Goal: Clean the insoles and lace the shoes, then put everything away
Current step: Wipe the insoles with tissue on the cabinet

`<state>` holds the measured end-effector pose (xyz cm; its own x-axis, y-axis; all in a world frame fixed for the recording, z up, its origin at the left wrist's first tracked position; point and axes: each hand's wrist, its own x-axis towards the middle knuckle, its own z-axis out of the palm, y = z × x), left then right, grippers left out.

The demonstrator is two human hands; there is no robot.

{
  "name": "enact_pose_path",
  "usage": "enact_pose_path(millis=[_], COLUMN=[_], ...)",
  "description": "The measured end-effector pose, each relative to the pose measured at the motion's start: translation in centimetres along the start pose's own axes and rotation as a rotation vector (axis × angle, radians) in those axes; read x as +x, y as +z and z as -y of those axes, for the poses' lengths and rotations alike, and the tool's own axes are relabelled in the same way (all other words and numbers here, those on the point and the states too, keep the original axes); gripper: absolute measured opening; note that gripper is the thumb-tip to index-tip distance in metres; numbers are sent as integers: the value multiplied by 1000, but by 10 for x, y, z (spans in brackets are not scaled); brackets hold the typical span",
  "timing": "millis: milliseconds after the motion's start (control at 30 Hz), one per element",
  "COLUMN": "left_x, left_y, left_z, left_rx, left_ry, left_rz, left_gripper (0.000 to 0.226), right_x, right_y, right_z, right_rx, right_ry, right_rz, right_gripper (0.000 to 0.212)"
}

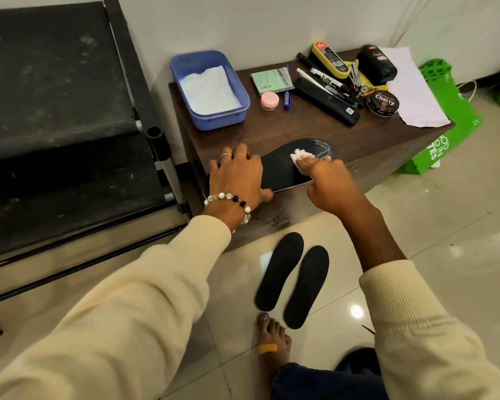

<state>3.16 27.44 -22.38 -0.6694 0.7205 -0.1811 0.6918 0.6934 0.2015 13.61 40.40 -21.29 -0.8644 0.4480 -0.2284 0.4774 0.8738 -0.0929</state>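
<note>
A black insole (283, 166) lies on the front edge of the dark wooden cabinet (358, 140), its toe end marked with pale stitching. My left hand (237, 174) presses flat on its heel end, thumb under the edge. My right hand (324, 177) pinches a white wipe (386, 155) against the insole's forepart. Two more black insoles (280, 269) (308, 285) lie side by side on the tiled floor below. No shoes or laces are in view.
On the cabinet stand a blue tub (214, 116) with white wipes, a green packet (272, 80), a pink jar (269, 101), pens, a black brush (326, 103), polish tins and bottles, and paper. A green bag (445, 134) sits to the right, a black bench (55, 111) to the left, my bare foot (272, 339) below.
</note>
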Motion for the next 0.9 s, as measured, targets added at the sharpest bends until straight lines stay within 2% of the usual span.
enact_pose_path(millis=[100, 267, 333, 500, 633, 733, 900], left_x=[0, 0, 1, 1, 2, 1, 2], left_y=[-1, 0, 0, -1, -1, 1, 1], left_z=[-1, -4, -4, -6, -9, -13, -17], left_rx=[5, 9, 4, 12, 22, 33, 6], left_ry=[-3, -15, -17, -12, -26, -23, -19], left_rz=[8, 4, 28, 50, 78, 35, 39], left_gripper=[68, 75, 80, 69, 76, 72, 72], right_x=[6, 0, -6, -6, -5, -13, -6], right_y=[8, 5, 0, 5, 12, 7, 7], right_z=[1, 8, 0, -12, 3, -3, -19], right_rx=[-54, 45, 83, 8, 49, 139, 57], right_ry=[9, -239, -276, 8, -141, -239, 5], right_rz=[-26, 58, 59, -21, -25, 4, -84], right_gripper=[63, 70, 70, 67, 68, 67, 65])
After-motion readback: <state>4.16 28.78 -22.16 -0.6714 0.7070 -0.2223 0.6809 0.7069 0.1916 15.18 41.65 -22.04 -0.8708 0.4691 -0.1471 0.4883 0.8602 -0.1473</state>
